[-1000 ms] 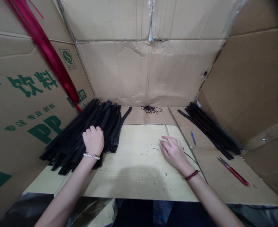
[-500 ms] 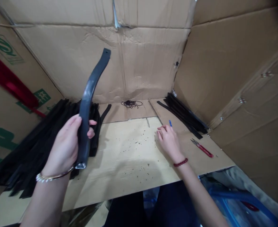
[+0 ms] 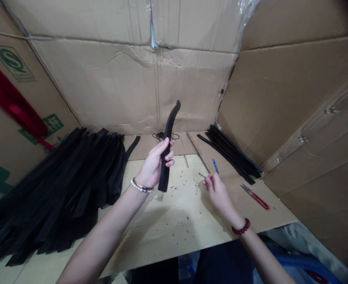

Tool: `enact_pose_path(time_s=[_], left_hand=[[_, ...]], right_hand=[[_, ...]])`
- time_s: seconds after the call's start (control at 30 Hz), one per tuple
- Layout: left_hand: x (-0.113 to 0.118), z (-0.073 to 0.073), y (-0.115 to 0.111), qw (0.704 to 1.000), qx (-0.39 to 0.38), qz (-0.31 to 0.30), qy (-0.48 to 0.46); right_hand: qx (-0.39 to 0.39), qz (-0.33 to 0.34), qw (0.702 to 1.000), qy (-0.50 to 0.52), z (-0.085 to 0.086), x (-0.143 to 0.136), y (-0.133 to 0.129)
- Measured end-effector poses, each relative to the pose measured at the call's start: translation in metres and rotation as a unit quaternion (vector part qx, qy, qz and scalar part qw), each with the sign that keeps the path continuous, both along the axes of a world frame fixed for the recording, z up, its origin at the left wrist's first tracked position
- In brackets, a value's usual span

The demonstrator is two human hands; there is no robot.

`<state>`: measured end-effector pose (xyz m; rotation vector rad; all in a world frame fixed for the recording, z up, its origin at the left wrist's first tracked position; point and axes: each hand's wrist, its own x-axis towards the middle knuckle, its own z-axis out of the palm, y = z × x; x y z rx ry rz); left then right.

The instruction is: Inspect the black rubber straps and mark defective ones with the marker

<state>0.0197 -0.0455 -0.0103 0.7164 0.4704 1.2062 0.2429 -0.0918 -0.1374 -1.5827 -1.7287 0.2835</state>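
Left hand [image 3: 152,166] is gripping a strip [image 3: 165,167] mid-length, best held steady, while right hand [image 3: 217,192] is apparently pinching a cord [image 3: 202,174], inward from the table [image 3: 144,236]'s near edge.

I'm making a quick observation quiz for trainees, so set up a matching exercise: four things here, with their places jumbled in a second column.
Things
1. Raised black strip
2. Red-handled snips
3. Tangled black cord
4. Dark-red beaded bracelet

Places
A. Around the right wrist
B. On the table, by the back cardboard wall
C. In the left hand
D. Lying on the table's right side

Right pairs: 1-C, 2-D, 3-B, 4-A
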Motion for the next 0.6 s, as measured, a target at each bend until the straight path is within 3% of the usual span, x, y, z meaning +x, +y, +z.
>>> enact_pose_path(time_s=[0.03,0.07,0.13,0.2,0.27,0.33,0.43,0.6], left_hand=[[0.0,-0.001,-0.001,0.998,0.034,0.015,0.052],[-0.001,-0.003,-0.001,0.992,0.066,0.029,0.102],[-0.006,-0.006,-0.001,0.975,0.119,0.056,0.179],[-0.011,-0.007,0.0,0.96,0.153,0.078,0.22],[-0.016,-0.006,0.001,0.949,0.17,0.097,0.249],[-0.021,-0.003,0.001,0.939,0.175,0.113,0.272],[-0.028,0.004,-0.001,0.933,0.172,0.13,0.288],[-0.036,0.01,-0.006,0.971,0.126,0.076,0.191]], right_hand=[[0.007,0.018,0.999,0.035,0.019,-0.007,0.004],[0.03,0.056,0.989,0.133,0.04,-0.015,0.007],[0.085,0.115,0.947,0.288,0.087,-0.035,0.013],[0.131,0.161,0.912,0.354,0.128,-0.057,0.018],[0.153,0.197,0.897,0.364,0.153,-0.079,0.024],[0.155,0.215,0.898,0.352,0.158,-0.097,0.031],[0.135,0.231,0.91,0.315,0.146,-0.115,0.044],[0.133,0.241,0.907,0.318,0.133,-0.12,0.055]])
